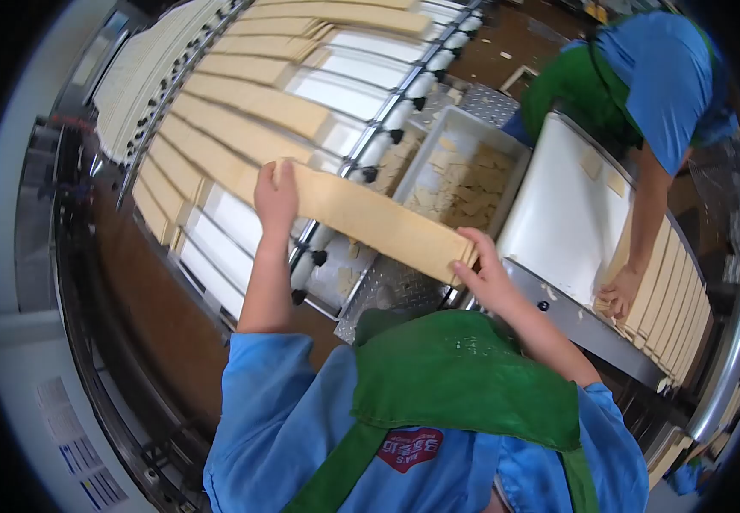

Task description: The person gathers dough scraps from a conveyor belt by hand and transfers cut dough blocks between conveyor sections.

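A long flat tan strip (378, 221) spans the space between my two hands, off the left conveyor's edge. My left hand (277, 198) grips its upper left end, fingers closed around the edge. At the lower right end, my right hand (485, 272) pinches the strip between thumb and fingers. Rows of similar strips (255, 98) lie on the white conveyor (349, 94) at the upper left, under thin dark bars.
A tray of broken tan pieces (464, 175) sits between the two conveyors. On the right, a co-worker (643, 94) in blue and green reaches onto a white belt (568, 197) with rows of strips (669, 299). A metal rail (733, 342) curves at the far right.
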{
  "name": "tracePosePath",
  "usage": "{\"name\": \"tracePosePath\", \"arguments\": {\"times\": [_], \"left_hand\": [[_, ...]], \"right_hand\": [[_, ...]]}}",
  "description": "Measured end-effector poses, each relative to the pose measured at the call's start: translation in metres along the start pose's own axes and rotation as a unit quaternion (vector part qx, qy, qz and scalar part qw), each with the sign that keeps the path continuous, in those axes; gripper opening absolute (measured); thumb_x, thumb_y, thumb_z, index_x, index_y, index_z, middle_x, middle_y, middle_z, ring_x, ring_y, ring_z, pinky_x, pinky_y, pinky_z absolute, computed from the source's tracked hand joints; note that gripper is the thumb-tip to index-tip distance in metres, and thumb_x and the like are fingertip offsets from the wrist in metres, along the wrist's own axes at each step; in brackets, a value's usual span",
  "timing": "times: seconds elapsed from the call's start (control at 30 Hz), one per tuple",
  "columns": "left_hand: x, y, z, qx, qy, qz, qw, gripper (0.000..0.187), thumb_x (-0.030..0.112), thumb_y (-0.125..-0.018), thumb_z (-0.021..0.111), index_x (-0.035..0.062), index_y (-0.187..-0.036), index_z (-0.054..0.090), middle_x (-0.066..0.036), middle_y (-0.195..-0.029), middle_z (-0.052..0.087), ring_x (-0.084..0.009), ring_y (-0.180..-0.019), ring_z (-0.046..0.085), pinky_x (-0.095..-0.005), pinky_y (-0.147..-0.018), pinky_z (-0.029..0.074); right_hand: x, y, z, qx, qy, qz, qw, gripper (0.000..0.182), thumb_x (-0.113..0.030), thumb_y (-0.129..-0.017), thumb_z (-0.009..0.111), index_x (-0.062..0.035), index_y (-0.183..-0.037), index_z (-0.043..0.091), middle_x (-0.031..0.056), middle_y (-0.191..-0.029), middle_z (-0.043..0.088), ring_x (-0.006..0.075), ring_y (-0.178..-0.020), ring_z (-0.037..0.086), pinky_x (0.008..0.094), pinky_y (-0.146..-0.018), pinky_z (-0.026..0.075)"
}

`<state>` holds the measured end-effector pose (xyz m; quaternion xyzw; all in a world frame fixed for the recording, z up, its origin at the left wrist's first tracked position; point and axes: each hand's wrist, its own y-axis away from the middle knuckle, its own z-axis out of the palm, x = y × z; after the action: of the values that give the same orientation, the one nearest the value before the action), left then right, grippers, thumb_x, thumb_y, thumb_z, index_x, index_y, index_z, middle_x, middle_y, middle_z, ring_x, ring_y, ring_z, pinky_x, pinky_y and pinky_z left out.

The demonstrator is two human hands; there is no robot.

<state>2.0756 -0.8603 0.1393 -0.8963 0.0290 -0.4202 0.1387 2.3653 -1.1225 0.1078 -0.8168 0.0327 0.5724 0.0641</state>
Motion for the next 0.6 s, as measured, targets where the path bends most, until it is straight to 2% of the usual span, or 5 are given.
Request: {"name": "tracePosePath", "arguments": {"times": [0.1, 0.23, 0.37, 0.47, 0.6], "left_hand": [[-0.082, -0.012, -0.064, 0.045, 0.039, -0.067, 0.996, 0.033, 0.026, -0.093, 0.053, -0.0040, -0.099, 0.065, -0.016, -0.091, 0.067, -0.0236, -0.085, 0.063, -0.0339, -0.077, 0.048], [-0.189, -0.022, -0.102, 0.061, 0.104, -0.161, 0.980, 0.029, 0.020, -0.092, 0.050, -0.0044, -0.095, 0.065, -0.011, -0.084, 0.066, -0.0188, -0.078, 0.060, -0.0323, -0.072, 0.047], [-0.207, -0.061, -0.098, 0.026, -0.012, 0.008, 1.000, 0.026, 0.019, -0.090, 0.053, -0.0030, -0.087, 0.065, -0.016, -0.079, 0.065, -0.0267, -0.073, 0.061, -0.0349, -0.070, 0.047], [-0.211, -0.083, -0.106, -0.038, -0.130, -0.036, 0.990, 0.024, 0.020, -0.088, 0.056, -0.0008, -0.086, 0.067, -0.017, -0.078, 0.065, -0.0321, -0.072, 0.061, -0.0364, -0.069, 0.048], [-0.219, -0.093, -0.130, 0.029, -0.167, 0.049, 0.984, 0.023, 0.021, -0.084, 0.060, -0.0007, -0.082, 0.068, -0.019, -0.074, 0.062, -0.0384, -0.073, 0.059, -0.0439, -0.068, 0.047]], "right_hand": [[-0.041, -0.008, 0.059, -0.091, -0.044, 0.035, 0.994, 0.052, -0.014, -0.089, 0.063, -0.0061, -0.134, 0.040, 0.0168, -0.124, 0.045, 0.0294, -0.119, 0.044, 0.0365, -0.103, 0.035], [-0.061, -0.009, 0.134, -0.143, -0.057, 0.025, 0.988, 0.052, -0.015, -0.090, 0.061, -0.0060, -0.136, 0.037, 0.0174, -0.125, 0.043, 0.0298, -0.119, 0.043, 0.0378, -0.103, 0.034], [-0.077, -0.017, 0.184, -0.116, -0.061, 0.030, 0.991, 0.046, -0.009, -0.089, 0.059, -0.0070, -0.131, 0.040, 0.0184, -0.116, 0.045, 0.0346, -0.112, 0.047, 0.0394, -0.098, 0.038], [-0.086, -0.026, 0.212, -0.111, -0.074, 0.047, 0.990, 0.029, -0.008, -0.092, 0.057, -0.0063, -0.119, 0.048, 0.0163, -0.113, 0.047, 0.0335, -0.105, 0.050, 0.0378, -0.093, 0.042], [-0.107, -0.055, 0.231, -0.114, 0.026, 0.050, 0.992, 0.020, -0.011, -0.092, 0.058, -0.0042, -0.110, 0.055, 0.0158, -0.107, 0.051, 0.0301, -0.095, 0.054, 0.0348, -0.086, 0.045]]}}
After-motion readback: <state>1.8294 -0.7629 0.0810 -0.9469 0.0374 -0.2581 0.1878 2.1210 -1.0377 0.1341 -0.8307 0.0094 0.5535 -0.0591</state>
